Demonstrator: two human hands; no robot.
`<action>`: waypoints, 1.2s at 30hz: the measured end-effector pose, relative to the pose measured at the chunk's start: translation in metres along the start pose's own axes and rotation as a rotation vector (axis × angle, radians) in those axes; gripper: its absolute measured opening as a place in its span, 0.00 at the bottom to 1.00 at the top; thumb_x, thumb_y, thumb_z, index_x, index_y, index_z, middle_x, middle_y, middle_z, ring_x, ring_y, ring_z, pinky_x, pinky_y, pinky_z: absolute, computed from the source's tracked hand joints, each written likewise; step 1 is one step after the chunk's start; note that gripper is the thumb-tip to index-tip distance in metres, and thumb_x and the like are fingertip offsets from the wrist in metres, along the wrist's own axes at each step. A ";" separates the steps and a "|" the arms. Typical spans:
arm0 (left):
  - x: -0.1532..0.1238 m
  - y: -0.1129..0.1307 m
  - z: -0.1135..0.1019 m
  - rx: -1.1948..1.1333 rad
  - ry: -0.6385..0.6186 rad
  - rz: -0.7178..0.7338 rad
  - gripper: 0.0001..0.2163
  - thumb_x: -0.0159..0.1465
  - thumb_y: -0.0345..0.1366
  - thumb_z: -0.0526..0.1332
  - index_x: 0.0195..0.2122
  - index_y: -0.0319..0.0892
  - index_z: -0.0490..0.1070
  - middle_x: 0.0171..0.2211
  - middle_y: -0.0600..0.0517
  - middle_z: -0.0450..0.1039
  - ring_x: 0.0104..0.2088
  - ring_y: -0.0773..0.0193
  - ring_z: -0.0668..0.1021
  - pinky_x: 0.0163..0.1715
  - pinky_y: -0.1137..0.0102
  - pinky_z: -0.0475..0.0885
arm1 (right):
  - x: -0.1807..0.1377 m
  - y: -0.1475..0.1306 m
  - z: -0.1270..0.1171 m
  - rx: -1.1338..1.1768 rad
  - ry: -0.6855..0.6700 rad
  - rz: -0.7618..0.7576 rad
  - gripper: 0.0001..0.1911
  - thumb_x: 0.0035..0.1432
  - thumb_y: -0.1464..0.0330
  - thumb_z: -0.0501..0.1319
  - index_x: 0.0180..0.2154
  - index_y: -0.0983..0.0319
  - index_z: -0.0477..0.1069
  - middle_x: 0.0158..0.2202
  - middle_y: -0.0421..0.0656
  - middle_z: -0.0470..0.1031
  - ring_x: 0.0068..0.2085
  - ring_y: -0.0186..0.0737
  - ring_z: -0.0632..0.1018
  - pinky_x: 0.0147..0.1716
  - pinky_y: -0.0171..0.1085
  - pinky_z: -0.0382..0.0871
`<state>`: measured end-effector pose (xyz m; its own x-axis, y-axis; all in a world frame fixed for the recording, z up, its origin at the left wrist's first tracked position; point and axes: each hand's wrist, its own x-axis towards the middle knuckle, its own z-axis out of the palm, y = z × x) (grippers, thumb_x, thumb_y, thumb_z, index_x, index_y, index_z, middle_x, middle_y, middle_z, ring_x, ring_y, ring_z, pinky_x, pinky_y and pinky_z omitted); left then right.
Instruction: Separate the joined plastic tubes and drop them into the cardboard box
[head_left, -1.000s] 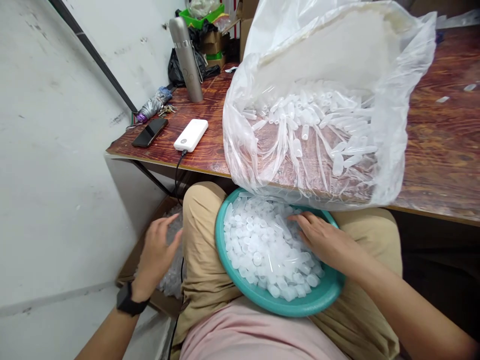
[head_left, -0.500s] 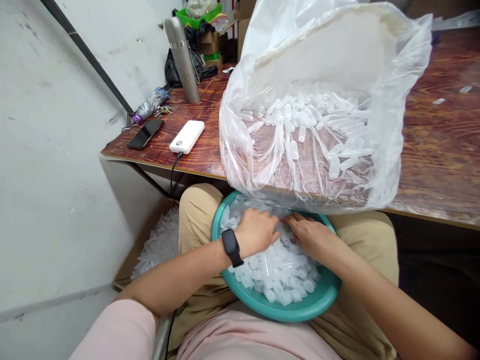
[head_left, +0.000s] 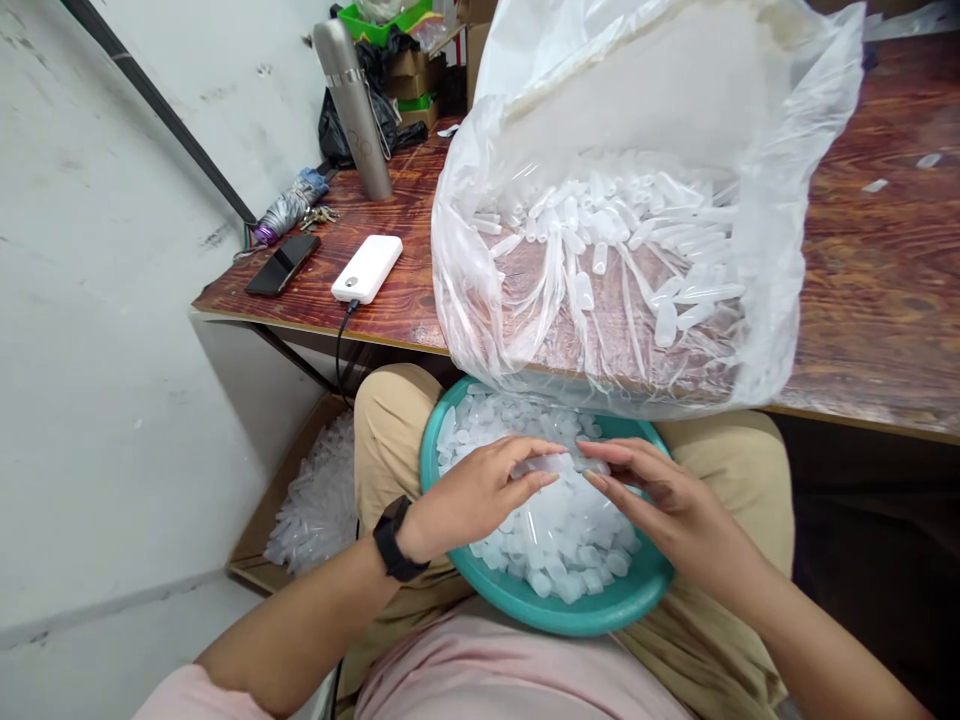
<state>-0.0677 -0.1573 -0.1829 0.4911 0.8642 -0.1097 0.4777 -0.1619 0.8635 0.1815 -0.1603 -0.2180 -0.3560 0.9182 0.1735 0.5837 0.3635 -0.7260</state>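
Note:
A teal plastic basin (head_left: 555, 622) rests on my lap, heaped with small translucent white plastic pieces (head_left: 566, 550), tube-like with rounded ends. Over the heap, my left hand (head_left: 480, 490) pinches one or more of these translucent plastic pieces (head_left: 546, 463) between thumb and fingers. Facing it, my right hand (head_left: 671, 495) also has thumb and fingers closed around a translucent plastic piece (head_left: 596, 465). The fingertips of both hands nearly meet above the basin's middle. How many pieces each hand has cannot be made out.
An open clear plastic bag (head_left: 465, 300) with similar pieces lies on the wooden table (head_left: 877, 310), overhanging its front edge. On the left are a power bank (head_left: 367, 268), phone (head_left: 283, 264), keys, umbrella and steel flask (head_left: 356, 120). A cardboard box (head_left: 247, 530) of pieces stands on the floor.
Both hands have risen out of the heap and now pinch plastic pieces above it. My left hand has shifted left and turned; my right hand has moved slightly right.

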 end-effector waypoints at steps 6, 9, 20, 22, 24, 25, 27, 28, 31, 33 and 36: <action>-0.023 0.010 0.004 -0.058 0.039 -0.027 0.12 0.69 0.41 0.66 0.51 0.46 0.76 0.47 0.54 0.82 0.43 0.64 0.82 0.44 0.72 0.75 | -0.024 -0.035 -0.004 0.146 0.064 -0.047 0.12 0.68 0.62 0.63 0.52 0.49 0.78 0.47 0.44 0.79 0.46 0.41 0.82 0.43 0.36 0.80; -0.027 0.012 0.006 0.073 0.068 0.127 0.09 0.70 0.39 0.65 0.49 0.44 0.76 0.47 0.54 0.83 0.45 0.63 0.83 0.48 0.71 0.74 | -0.031 -0.042 -0.004 0.066 0.016 -0.118 0.16 0.70 0.65 0.60 0.57 0.47 0.74 0.49 0.43 0.80 0.48 0.42 0.83 0.48 0.40 0.80; -0.038 0.009 0.021 0.105 0.031 0.102 0.07 0.69 0.37 0.67 0.47 0.44 0.76 0.47 0.54 0.84 0.47 0.62 0.84 0.50 0.69 0.75 | -0.045 -0.042 0.005 -0.024 -0.108 -0.066 0.20 0.75 0.59 0.51 0.64 0.51 0.62 0.50 0.47 0.82 0.45 0.43 0.85 0.42 0.39 0.82; -0.037 0.008 0.022 0.080 0.018 0.069 0.08 0.68 0.37 0.67 0.47 0.44 0.77 0.47 0.55 0.84 0.45 0.62 0.84 0.49 0.69 0.75 | -0.046 -0.042 0.004 -0.053 -0.125 -0.061 0.21 0.74 0.59 0.51 0.65 0.51 0.60 0.51 0.48 0.82 0.46 0.45 0.86 0.42 0.41 0.83; -0.036 0.009 0.022 0.039 0.007 0.022 0.08 0.68 0.38 0.68 0.46 0.45 0.77 0.47 0.56 0.84 0.42 0.63 0.84 0.47 0.70 0.76 | -0.046 -0.042 0.003 -0.090 -0.143 -0.094 0.24 0.74 0.59 0.53 0.67 0.52 0.58 0.55 0.50 0.80 0.51 0.48 0.84 0.48 0.45 0.82; -0.036 0.010 0.022 0.024 0.003 0.008 0.08 0.67 0.39 0.68 0.46 0.45 0.78 0.46 0.56 0.84 0.42 0.63 0.84 0.46 0.70 0.76 | -0.047 -0.042 0.002 -0.096 -0.156 -0.104 0.24 0.74 0.60 0.52 0.68 0.52 0.58 0.56 0.50 0.80 0.53 0.48 0.84 0.49 0.45 0.81; -0.035 0.011 0.022 0.012 0.000 0.003 0.08 0.67 0.39 0.68 0.46 0.46 0.78 0.46 0.55 0.84 0.42 0.63 0.84 0.47 0.70 0.76 | -0.047 -0.043 0.001 -0.093 -0.171 -0.095 0.24 0.75 0.61 0.50 0.69 0.52 0.56 0.56 0.50 0.80 0.51 0.46 0.84 0.46 0.43 0.82; -0.035 0.011 0.022 0.009 0.001 0.008 0.08 0.67 0.39 0.68 0.46 0.46 0.78 0.46 0.55 0.84 0.43 0.63 0.84 0.47 0.70 0.76 | -0.047 -0.043 0.001 -0.097 -0.172 -0.093 0.25 0.75 0.61 0.50 0.70 0.52 0.55 0.55 0.50 0.81 0.51 0.46 0.84 0.45 0.43 0.83; -0.036 0.012 0.023 -0.003 0.003 0.028 0.08 0.67 0.38 0.68 0.46 0.45 0.78 0.46 0.55 0.84 0.42 0.63 0.84 0.46 0.71 0.76 | -0.049 -0.042 0.001 -0.121 -0.166 -0.146 0.25 0.74 0.61 0.51 0.69 0.51 0.56 0.56 0.48 0.80 0.53 0.46 0.83 0.49 0.44 0.81; -0.037 0.012 0.023 0.000 0.003 0.048 0.07 0.67 0.38 0.68 0.45 0.45 0.79 0.46 0.54 0.84 0.42 0.63 0.84 0.47 0.71 0.75 | -0.049 -0.042 0.001 -0.114 -0.170 -0.124 0.23 0.75 0.62 0.50 0.68 0.50 0.57 0.54 0.46 0.81 0.50 0.45 0.85 0.45 0.41 0.82; -0.037 0.011 0.021 -0.031 0.000 -0.009 0.07 0.66 0.37 0.69 0.45 0.45 0.79 0.44 0.54 0.85 0.41 0.64 0.84 0.45 0.71 0.75 | -0.048 -0.043 0.002 -0.150 -0.142 -0.153 0.27 0.73 0.62 0.53 0.70 0.51 0.56 0.51 0.48 0.82 0.46 0.46 0.85 0.43 0.43 0.82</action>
<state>-0.0652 -0.2008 -0.1791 0.4866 0.8656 -0.1177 0.4597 -0.1392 0.8771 0.1724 -0.2199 -0.1965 -0.5417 0.8231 0.1706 0.6129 0.5257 -0.5900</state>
